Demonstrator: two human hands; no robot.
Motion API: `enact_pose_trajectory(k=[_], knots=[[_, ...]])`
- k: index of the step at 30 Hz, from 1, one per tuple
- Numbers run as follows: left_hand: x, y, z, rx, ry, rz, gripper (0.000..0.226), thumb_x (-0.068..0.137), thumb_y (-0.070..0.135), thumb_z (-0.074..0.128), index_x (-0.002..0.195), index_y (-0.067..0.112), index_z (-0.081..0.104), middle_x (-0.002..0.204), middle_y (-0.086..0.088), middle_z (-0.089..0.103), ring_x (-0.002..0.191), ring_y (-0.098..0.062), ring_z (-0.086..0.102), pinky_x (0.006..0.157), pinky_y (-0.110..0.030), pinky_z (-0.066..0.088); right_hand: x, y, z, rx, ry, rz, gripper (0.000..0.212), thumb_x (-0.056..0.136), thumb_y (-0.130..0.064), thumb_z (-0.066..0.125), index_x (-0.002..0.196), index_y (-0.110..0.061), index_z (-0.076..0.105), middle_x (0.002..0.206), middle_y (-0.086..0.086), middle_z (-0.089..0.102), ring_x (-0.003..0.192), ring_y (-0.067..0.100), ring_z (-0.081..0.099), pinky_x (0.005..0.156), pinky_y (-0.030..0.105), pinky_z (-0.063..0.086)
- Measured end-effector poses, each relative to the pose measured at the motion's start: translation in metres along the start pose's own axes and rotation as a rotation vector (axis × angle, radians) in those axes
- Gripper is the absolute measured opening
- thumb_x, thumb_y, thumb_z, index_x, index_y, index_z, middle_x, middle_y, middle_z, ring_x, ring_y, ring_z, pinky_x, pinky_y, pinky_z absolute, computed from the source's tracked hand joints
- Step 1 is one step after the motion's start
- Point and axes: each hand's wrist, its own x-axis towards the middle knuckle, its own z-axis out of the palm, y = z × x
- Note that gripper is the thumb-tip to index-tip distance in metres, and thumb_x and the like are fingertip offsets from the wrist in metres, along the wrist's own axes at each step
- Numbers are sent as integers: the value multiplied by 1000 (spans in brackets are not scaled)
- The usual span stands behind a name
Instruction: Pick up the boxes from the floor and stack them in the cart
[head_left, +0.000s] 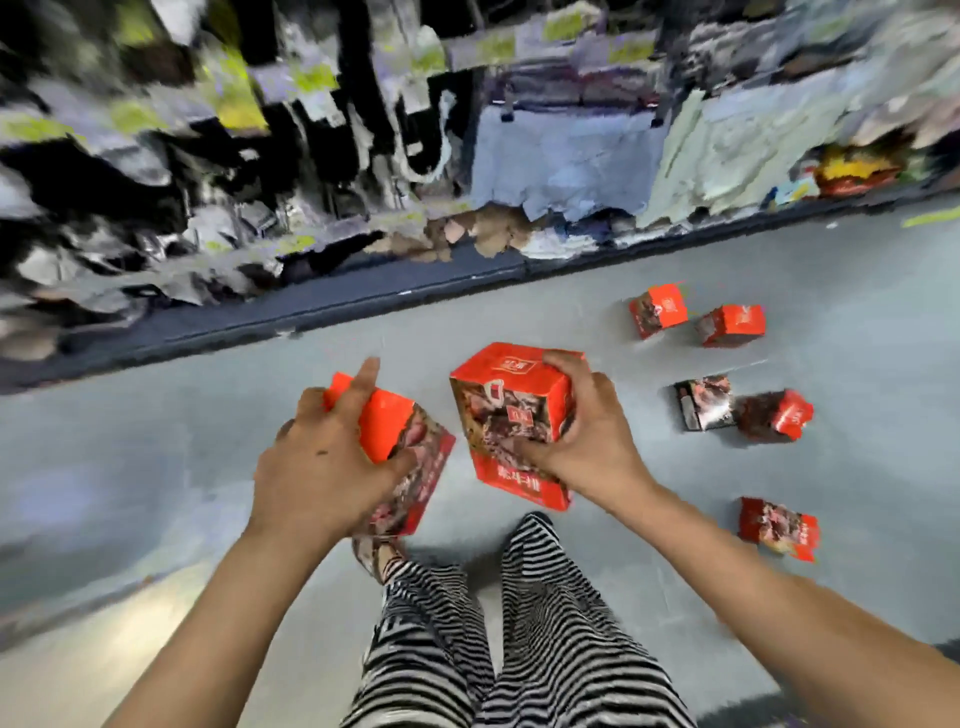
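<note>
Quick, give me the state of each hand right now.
Left hand: holding a red box, fingers curled round it.
Right hand: holding a second red box, fingers curled round it.

Grey floor (156, 467), blurred stocked shelves (208, 156)

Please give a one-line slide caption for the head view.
Left hand grips one red box, right hand another; five more lie on the floor.

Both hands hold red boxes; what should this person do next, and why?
Probably carry both to the cart, which is out of view. The left hand grips one red box, the right hand grips a second red box, so neither is free for the five boxes lying on the floor.
</note>
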Motion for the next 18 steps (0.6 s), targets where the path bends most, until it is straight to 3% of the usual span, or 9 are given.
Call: enact_pose_trajectory(k=[4,8,12,14,18], knots=[[-39,-84,-33,-72,89,-130,95,65,66,62,144,53,12,122,-5,47,103,-36,58,80,-41,49,3,-74,60,-45,-203,-76,90,43,-59,72,124,-56,33,107,-10,43,91,-9,47,76,-2,32],[-86,-192,-75,-118,173,-306,96,64,75,54,145,51,9,128,-5,45,108,-35,55,84,-43,49,1,-167,145,-108,-370,-197,87,51,-45,86,121,-55,35,107,-8,46,91,-1,53,83,20,46],[-134,-291,-104,-155,259,-458,94,65,75,53,146,47,13,124,-5,46,103,-36,57,79,-41,48,-13,-252,233,-115,-447,-290,84,52,-36,91,117,-52,40,109,-4,47,94,10,58,89,31,50],[-155,-338,-111,-177,281,-527,94,66,72,57,147,46,15,124,-7,47,102,-35,57,77,-41,48,-25,-286,274,-93,-473,-329,83,51,-36,91,113,-55,40,110,-2,48,96,14,59,89,32,51],[-188,-427,-117,-196,268,-693,96,65,75,57,145,51,11,130,-6,45,106,-33,58,79,-39,48,-43,-345,348,-72,-551,-416,84,50,-36,92,113,-55,41,111,-2,49,96,5,56,86,22,45]])
